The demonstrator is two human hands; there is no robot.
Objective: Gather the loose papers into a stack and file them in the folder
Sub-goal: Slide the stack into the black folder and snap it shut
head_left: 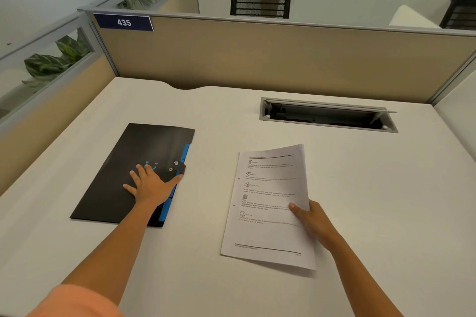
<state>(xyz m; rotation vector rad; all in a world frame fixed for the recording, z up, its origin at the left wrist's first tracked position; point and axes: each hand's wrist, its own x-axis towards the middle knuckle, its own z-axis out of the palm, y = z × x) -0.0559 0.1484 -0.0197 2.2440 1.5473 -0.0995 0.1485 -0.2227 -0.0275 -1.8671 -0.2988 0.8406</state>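
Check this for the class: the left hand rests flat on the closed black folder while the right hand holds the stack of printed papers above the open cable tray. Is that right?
Not quite. In the head view the right hand holds the stack of printed papers over bare desk, well short of the open cable tray. The left hand does rest flat on the closed black folder.

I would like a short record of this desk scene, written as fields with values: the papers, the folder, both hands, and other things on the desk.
papers: stack of printed papers, gathered, lifted at its right edge
folder: black folder, closed, flat on desk, blue tabs at its right edge
left hand: left hand flat on folder, near snap
right hand: right hand gripping papers
other: open cable tray at back of desk
filing: not yet done
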